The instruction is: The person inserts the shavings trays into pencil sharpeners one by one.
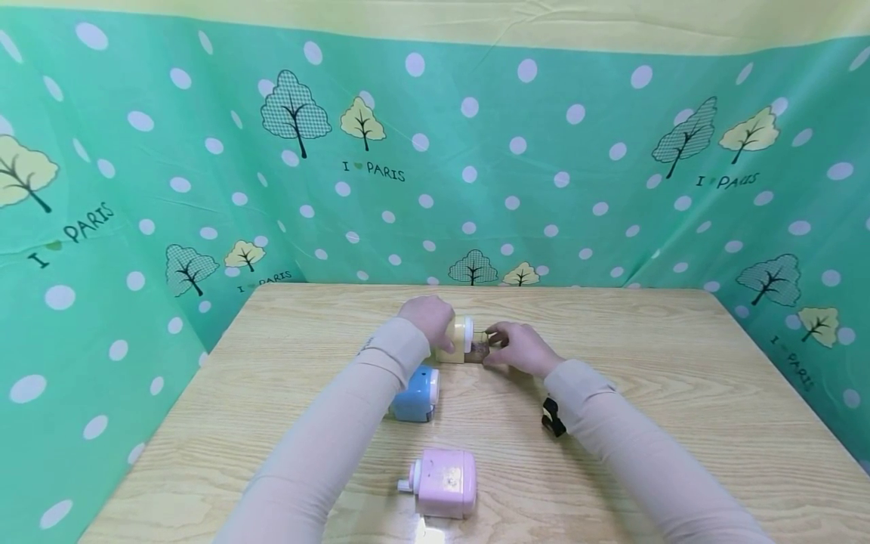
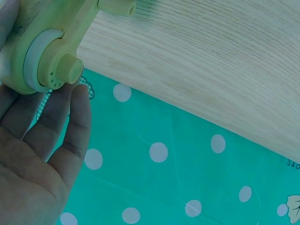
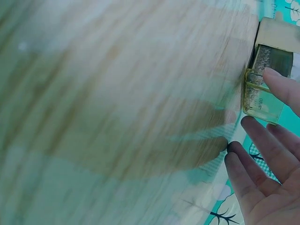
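A yellow crank pencil sharpener [image 1: 459,344] stands toward the back of the table, its white part facing right. My left hand [image 1: 428,321] grips its body from the left and above; the left wrist view shows the crank handle [image 2: 70,69] and fingers curled beneath it. A see-through shavings drawer [image 1: 478,349] sticks out of the sharpener's right side, with dark shavings inside. My right hand [image 1: 522,349] pinches the drawer's outer end. Seen from the right wrist, the thumb lies against the drawer [image 3: 265,93] and the fingertips reach its other edge.
Nearer on the table are a blue pencil sharpener [image 1: 416,397], partly behind the left sleeve, and a pink one [image 1: 445,483] with its crank to the left. A small black object [image 1: 552,418] lies beside the right sleeve. Green dotted cloth [image 1: 469,204] hangs behind the table.
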`<state>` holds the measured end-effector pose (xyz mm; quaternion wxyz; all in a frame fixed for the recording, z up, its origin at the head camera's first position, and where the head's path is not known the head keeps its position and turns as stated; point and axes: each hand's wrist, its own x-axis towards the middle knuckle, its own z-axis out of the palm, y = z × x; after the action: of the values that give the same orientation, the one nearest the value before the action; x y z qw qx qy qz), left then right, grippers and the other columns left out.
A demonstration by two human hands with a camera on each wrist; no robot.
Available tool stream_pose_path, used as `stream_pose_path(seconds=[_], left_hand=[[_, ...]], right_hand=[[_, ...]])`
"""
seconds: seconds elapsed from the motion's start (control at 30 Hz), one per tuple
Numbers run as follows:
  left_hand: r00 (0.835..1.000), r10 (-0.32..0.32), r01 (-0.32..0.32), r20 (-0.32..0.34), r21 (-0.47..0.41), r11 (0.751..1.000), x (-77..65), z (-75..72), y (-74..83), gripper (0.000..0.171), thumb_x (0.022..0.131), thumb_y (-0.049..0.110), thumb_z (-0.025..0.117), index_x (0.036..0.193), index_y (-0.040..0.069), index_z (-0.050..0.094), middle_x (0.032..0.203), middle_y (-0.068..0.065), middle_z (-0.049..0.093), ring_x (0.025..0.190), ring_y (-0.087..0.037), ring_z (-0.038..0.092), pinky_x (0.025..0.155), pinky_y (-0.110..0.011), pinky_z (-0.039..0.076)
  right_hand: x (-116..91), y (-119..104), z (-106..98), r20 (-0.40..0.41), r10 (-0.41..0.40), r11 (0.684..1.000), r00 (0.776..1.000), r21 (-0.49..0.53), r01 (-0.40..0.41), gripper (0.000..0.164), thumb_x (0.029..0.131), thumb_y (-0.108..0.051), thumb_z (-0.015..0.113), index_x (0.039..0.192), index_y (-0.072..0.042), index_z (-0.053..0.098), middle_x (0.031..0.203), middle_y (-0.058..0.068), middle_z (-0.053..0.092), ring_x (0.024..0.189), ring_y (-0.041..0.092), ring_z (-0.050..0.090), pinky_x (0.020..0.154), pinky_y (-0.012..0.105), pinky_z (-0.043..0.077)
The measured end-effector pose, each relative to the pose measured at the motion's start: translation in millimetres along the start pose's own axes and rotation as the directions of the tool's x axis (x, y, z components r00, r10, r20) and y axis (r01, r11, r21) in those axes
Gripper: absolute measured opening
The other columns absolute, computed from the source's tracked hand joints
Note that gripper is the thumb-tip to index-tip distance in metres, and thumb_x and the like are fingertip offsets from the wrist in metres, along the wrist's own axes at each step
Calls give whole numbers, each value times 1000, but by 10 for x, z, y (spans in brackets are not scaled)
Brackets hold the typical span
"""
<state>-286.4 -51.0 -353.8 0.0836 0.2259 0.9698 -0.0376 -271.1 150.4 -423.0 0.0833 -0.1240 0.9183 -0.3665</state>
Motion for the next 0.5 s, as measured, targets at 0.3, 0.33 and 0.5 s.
stream_pose_path(seconds=[0.3, 0.33, 0.5], left_hand=[[1000, 2, -2, -12, 2, 1000, 3, 16, -6, 40, 72, 45, 82, 96, 14, 74, 88, 3, 71, 80, -14, 64, 78, -31, 57], [1000, 2, -2, -12, 1, 1000, 0, 15, -5, 40, 72, 45, 82, 96, 14, 74, 88, 3, 71, 80, -14, 64, 78, -31, 57], [1000, 2, -2, -9, 4, 1000, 0, 12, -2, 40, 72, 45, 82, 96, 14, 75, 88, 3, 71, 79, -14, 64, 78, -31, 57]], right_hand=[[3, -32, 1, 3, 2, 1000, 1000, 6, -2, 65, 77, -19, 81, 134, 4, 60, 126, 20, 69, 116, 36, 63, 105, 52, 45], [0, -37, 0, 4, 3, 1000, 1000, 8, -3, 66, 76, -19, 81, 134, 4, 60, 126, 20, 69, 116, 36, 63, 106, 52, 45], [-6, -48, 1, 5, -1, 1000, 1000, 8, 1, 66, 77, -18, 81, 134, 5, 60, 126, 21, 69, 115, 37, 63, 105, 52, 46]])
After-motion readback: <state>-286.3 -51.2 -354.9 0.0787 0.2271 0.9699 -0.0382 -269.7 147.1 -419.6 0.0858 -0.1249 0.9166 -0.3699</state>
